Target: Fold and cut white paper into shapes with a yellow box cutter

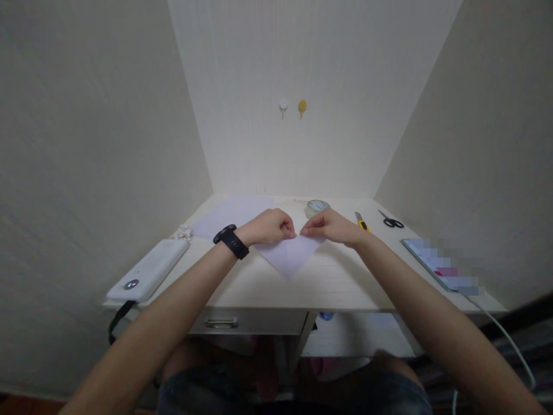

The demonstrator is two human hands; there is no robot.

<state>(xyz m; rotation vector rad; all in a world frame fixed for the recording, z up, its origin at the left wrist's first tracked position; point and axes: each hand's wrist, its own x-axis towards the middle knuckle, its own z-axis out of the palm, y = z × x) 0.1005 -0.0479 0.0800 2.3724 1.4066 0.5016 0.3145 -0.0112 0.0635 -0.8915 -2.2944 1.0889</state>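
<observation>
A folded sheet of white paper [288, 258], its lower corner pointing toward me, is at the middle of the white desk [268, 293]. At its upper edge, my left hand [275, 226], with a black watch [231, 239] on the wrist, pinches the paper between thumb and fingers. Close beside it, my right hand [327, 226] grips the same edge with thumb and fingertips. The two sets of fingertips nearly meet. Part of the paper's upper edge is hidden behind the hands. Just behind my right hand sits a roll of tape [317, 207].
White paper [235, 210] lies at the back left. A white power bank-like device [149, 271] rests at the left edge. On the right are a yellow utility knife [362, 222], black-handled scissors [391, 221] and a tablet [440, 265] with a white cable [503, 331]. Walls enclose three sides.
</observation>
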